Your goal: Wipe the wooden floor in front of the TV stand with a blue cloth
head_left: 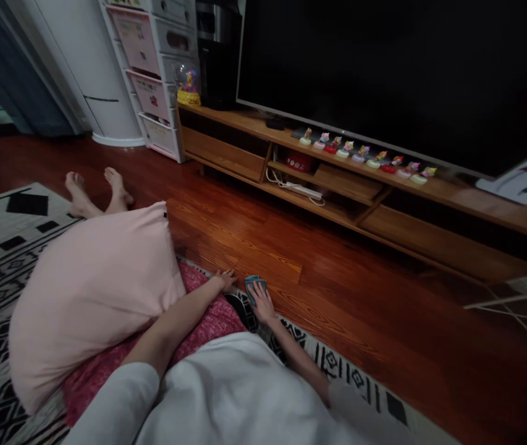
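A small, uneven stack of blue cards (251,280) lies on the wooden floor close to the rug's edge. My right hand (262,301) rests on top of the cards, its fingers stretched out over them; the fingers cover part of the stack. Just left of the cards, my left hand (227,280) lies low by the rug's edge with fingers extended, and I see nothing in it. A large pink pillow (101,278) sits over my legs, beside my left forearm.
A patterned rug (351,374) borders the wooden floor (263,232). Ahead stands a low wooden TV cabinet (226,151) with a row of several small figurines (347,148) under a large television (397,74). Pink-and-white drawers (149,93) stand far left, a white rack (513,306) at right.
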`<move>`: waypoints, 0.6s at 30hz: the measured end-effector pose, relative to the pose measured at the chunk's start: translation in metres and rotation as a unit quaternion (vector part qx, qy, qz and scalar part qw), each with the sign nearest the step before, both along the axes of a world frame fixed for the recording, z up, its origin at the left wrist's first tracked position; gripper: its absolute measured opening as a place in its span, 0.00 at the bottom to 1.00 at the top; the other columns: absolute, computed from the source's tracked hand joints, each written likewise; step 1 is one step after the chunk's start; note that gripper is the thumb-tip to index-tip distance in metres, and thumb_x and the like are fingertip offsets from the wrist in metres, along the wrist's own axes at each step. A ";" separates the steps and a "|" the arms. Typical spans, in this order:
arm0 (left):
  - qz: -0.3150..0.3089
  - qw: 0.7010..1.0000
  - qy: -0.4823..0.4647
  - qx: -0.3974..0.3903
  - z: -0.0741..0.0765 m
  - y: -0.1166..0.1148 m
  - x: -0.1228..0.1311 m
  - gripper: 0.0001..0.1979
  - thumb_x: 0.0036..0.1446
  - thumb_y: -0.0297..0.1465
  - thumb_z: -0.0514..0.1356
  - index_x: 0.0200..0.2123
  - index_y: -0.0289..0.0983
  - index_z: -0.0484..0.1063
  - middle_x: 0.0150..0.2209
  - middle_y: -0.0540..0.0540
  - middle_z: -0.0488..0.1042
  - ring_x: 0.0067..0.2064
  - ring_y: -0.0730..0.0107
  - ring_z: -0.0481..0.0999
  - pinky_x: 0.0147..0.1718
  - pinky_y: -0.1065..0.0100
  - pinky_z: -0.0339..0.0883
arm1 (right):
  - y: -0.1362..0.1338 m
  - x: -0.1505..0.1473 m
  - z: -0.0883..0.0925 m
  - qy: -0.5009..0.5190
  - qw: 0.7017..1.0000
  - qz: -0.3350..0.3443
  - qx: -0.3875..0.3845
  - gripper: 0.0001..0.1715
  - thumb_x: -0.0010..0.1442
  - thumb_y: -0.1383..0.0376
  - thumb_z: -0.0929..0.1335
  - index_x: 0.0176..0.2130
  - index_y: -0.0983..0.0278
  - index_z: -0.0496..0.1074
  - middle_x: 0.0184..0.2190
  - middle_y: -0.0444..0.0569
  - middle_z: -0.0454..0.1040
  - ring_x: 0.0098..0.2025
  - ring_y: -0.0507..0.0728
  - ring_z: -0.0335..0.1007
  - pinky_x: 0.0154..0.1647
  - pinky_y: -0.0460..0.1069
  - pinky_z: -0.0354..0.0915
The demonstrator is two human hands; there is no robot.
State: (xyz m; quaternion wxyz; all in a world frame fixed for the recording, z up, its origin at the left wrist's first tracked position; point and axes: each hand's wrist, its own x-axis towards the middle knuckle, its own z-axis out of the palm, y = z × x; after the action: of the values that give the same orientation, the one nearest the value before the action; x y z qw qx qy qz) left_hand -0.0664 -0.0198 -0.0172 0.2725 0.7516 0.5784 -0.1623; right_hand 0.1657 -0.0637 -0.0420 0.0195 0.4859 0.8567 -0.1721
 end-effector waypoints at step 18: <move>-0.036 0.999 -0.008 0.022 0.028 -0.006 0.003 0.36 0.63 0.42 0.61 0.70 0.47 0.53 0.73 0.35 0.41 0.72 0.45 0.42 0.64 0.35 0.40 | 0.083 -0.014 0.029 -0.041 0.990 -0.132 -0.012 0.33 0.71 0.56 0.55 0.72 0.54 0.46 0.74 0.46 0.38 0.74 0.57 0.32 0.70 0.58 0.42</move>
State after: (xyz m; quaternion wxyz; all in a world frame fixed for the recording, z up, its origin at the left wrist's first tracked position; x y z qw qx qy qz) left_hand -0.0637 -0.0253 0.0106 0.2547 0.7787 0.5525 -0.1536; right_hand 0.1516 0.0197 -0.0129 0.0379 0.6011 0.7813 -0.1636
